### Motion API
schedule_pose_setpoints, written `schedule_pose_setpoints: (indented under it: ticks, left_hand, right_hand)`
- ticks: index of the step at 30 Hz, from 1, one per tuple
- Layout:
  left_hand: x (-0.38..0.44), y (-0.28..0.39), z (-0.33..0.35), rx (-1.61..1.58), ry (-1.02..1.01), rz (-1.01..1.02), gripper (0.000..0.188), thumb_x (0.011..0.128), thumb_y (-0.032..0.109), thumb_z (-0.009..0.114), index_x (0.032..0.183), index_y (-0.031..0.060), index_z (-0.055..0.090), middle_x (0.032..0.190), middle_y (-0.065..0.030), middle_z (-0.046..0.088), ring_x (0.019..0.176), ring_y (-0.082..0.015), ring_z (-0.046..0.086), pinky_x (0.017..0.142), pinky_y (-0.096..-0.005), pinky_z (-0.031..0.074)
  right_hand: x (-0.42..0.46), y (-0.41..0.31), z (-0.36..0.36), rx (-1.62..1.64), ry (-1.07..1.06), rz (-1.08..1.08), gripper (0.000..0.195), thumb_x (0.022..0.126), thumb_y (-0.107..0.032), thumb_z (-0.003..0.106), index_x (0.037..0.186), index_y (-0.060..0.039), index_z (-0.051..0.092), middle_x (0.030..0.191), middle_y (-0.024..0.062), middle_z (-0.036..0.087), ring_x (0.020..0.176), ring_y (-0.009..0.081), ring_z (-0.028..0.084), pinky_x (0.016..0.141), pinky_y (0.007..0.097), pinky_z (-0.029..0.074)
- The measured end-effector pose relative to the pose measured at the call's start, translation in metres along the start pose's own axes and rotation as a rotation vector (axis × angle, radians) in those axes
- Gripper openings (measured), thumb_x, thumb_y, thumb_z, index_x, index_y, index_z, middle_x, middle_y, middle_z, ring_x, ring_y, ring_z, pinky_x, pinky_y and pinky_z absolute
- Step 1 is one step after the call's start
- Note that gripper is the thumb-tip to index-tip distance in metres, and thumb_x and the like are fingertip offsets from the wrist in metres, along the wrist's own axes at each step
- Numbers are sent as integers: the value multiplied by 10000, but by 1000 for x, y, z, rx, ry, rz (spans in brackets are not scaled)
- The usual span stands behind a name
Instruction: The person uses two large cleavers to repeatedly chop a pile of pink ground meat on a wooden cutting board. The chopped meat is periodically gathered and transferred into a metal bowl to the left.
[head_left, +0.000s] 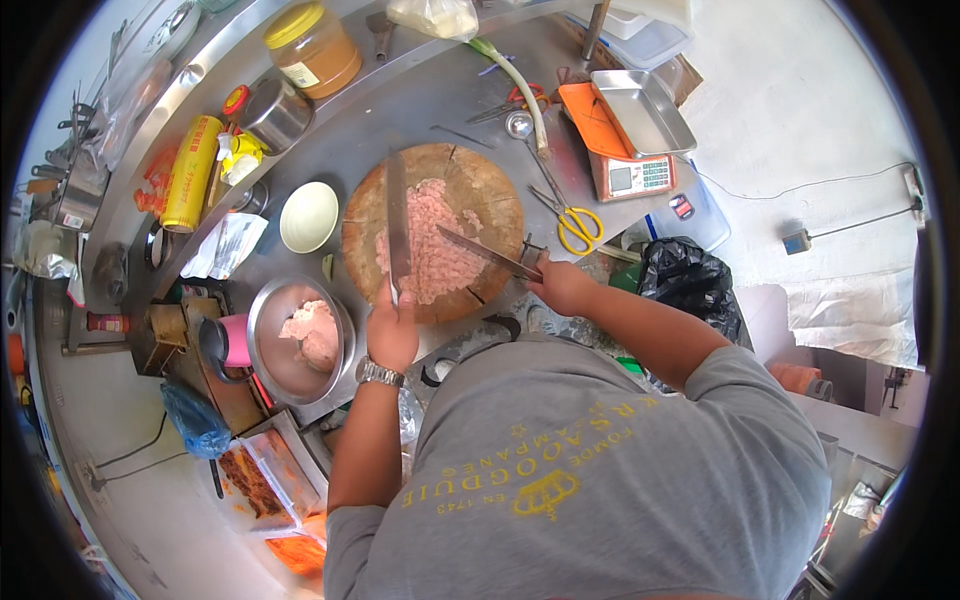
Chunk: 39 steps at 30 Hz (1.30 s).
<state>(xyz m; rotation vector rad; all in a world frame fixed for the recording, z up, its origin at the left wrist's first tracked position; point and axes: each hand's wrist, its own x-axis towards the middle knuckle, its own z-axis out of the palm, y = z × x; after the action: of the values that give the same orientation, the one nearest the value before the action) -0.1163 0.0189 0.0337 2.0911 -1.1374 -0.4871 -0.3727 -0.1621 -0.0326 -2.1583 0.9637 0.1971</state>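
Chopped pink meat (439, 247) is spread over a round wooden chopping block (491, 184). My left hand (393, 330), with a metal-band watch at the wrist, grips the handle of a cleaver (397, 217). That blade reaches over the left side of the block, along the meat's edge. In my right hand (564, 286) is a second cleaver (487, 255), its blade slanting across the right part of the meat. Whether either edge touches the meat cannot be told. A steel bowl (262, 341) left of my left hand holds a lump of pink minced meat (315, 334).
Behind the bowl is a pink jug (234, 341); a pale bowl (309, 217) sits left of the block. To the right lie yellow-handled scissors (579, 231), a ladle (536, 146), a green onion (521, 86) and a scale (634, 176) bearing trays. A black bag (686, 277) hangs near my right forearm.
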Motion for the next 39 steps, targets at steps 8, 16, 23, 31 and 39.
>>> schedule_pose_setpoints:
  ticks: [8,16,23,31,39]
  left_hand:
    - [1,-72,35,-21,-250,-270,345,999,256,496,1249,20,527,912,-250,666,740,-417,642,647,-491,505]
    - [-12,-64,37,167,61,-39,362,986,274,512,1234,10,517,918,-278,668,812,-471,648,697,-540,503]
    - [8,-14,6,-235,-247,-559,281,1006,229,491,1180,12,531,896,-267,659,786,-422,666,681,-502,521]
    - [-7,-73,36,-157,-224,-395,241,1007,231,499,1152,42,536,659,-99,554,425,-198,547,378,-343,432]
    - [4,-79,33,-6,158,321,285,1009,281,502,1170,47,533,704,-105,562,434,-198,553,391,-353,444]
  right_hand:
    - [-18,-57,-36,213,157,-112,303,933,-280,621,1037,4,598,933,247,675,913,437,645,807,500,510]
    - [-9,-48,-39,-5,27,-72,309,927,-267,636,1084,-8,578,943,241,678,903,437,648,794,512,506]
    - [0,-20,-6,65,44,-78,328,926,-285,638,1074,3,590,951,251,672,915,434,648,805,500,506]
    - [-13,-87,-32,329,169,15,316,938,-254,606,1078,27,568,1000,282,652,970,454,633,820,492,496]
    - [40,-93,63,399,92,286,312,953,-272,566,1066,19,577,1019,293,661,1009,452,644,871,495,502]
